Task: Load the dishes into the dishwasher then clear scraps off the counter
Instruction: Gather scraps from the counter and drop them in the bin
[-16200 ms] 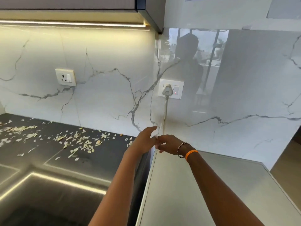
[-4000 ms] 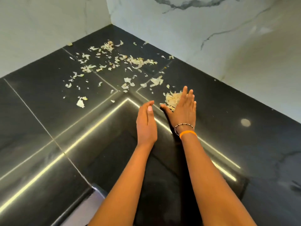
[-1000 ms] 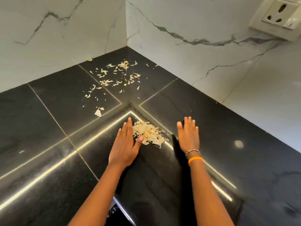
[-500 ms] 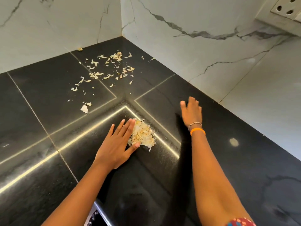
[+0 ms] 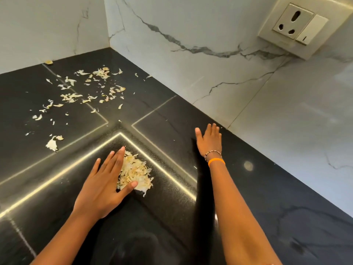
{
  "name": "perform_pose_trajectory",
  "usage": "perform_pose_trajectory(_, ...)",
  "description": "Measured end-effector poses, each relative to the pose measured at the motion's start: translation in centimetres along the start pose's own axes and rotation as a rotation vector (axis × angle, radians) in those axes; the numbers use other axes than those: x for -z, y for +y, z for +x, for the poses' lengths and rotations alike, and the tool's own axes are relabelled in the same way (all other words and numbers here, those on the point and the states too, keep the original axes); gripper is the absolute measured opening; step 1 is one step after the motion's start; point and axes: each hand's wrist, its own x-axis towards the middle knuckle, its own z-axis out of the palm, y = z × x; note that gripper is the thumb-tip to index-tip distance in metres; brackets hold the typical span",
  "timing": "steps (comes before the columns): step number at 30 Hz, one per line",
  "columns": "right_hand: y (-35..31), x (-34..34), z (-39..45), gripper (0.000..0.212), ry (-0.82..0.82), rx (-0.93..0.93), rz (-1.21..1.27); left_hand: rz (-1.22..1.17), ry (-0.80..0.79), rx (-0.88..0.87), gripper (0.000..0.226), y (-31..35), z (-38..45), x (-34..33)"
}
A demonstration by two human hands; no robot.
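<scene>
A small heap of pale scraps point(image 5: 136, 174) lies on the black surface point(image 5: 257, 188), near its front part. The left hand point(image 5: 107, 180) lies flat beside the heap, its fingers straight, the thumb touching the near edge; it holds nothing. More loose scraps point(image 5: 82, 92) are spread toward the corner of the marble wall point(image 5: 191, 25). The right hand point(image 5: 209, 140) rests flat and spread on the surface, apart from the heap, close to the wall. A socket point(image 5: 293, 25) sits on the wall above.
</scene>
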Motion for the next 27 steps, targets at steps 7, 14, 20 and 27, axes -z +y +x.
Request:
perform_pose_trajectory(7, 1.5, 1.1, 1.4, 0.062, 0.095, -0.066, 0.000, -0.002, 0.001, 0.000, 0.091, 0.0, -0.1, -0.1)
perform_pose_trajectory(14, -0.2, 0.4, -1.3, 0.043, 0.026, 0.416, 0.461, -0.007, -0.011, 0.004, 0.093, 0.1, 0.0, 0.1)
perform_pose_trajectory(20, -4.0, -1.7, -0.4, 0.061, -0.081, 0.354, -0.082, -0.001, -0.021, 0.013, 0.094, 0.3, 0.0, 0.2)
perform_pose_trajectory(27, -8.0, -3.2, 1.8, 0.057, -0.044, 0.302, -0.039, 0.013, -0.026, 0.017, 0.094, 0.3, -0.1, 0.3)
